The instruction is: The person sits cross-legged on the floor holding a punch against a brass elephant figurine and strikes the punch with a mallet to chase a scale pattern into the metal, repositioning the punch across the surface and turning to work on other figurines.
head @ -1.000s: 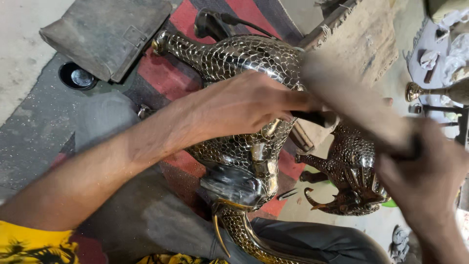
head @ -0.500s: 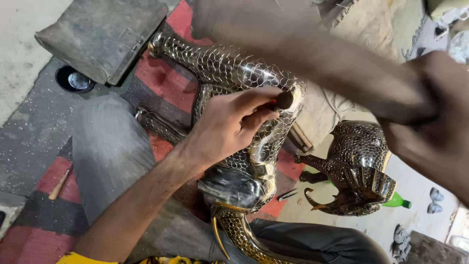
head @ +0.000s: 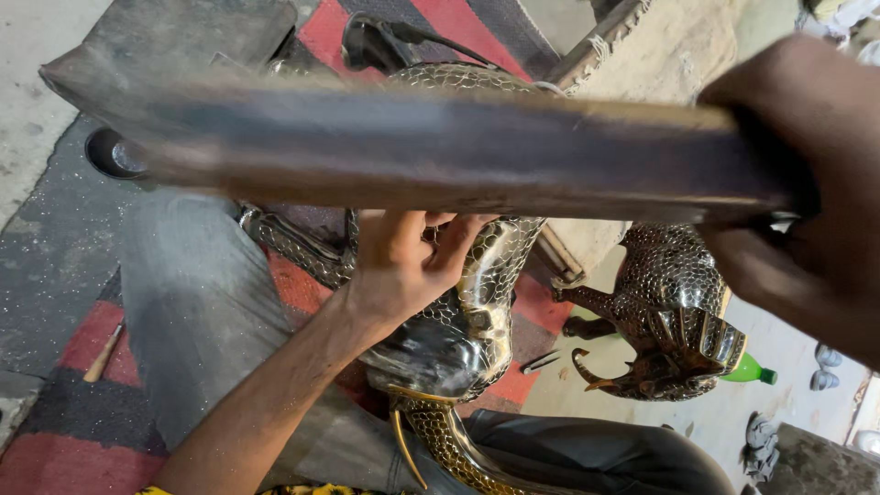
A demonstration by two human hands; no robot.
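A scaly brass animal figure [head: 477, 312] lies across my lap, with a curved horn low down. My left hand [head: 403, 261] rests on its body and pinches a small dark tool against the metal; the tool's tip is hidden by the stick. My right hand [head: 807, 192] grips one end of a long, dark, flat wooden stick [head: 440, 151], raised close to the camera and blurred across the whole view. A second brass figure [head: 669, 312] stands to the right on the floor.
A red and black mat [head: 64, 403] covers the floor under my grey trouser leg [head: 192, 302]. A green bottle [head: 747, 369] lies behind the second figure. A small round dish [head: 115, 154] sits at the left, a wooden block [head: 642, 55] at top right.
My right hand has swung the stick up and across the view, closer to the camera. My left hand has stayed on the figure, with the small tool now hidden.
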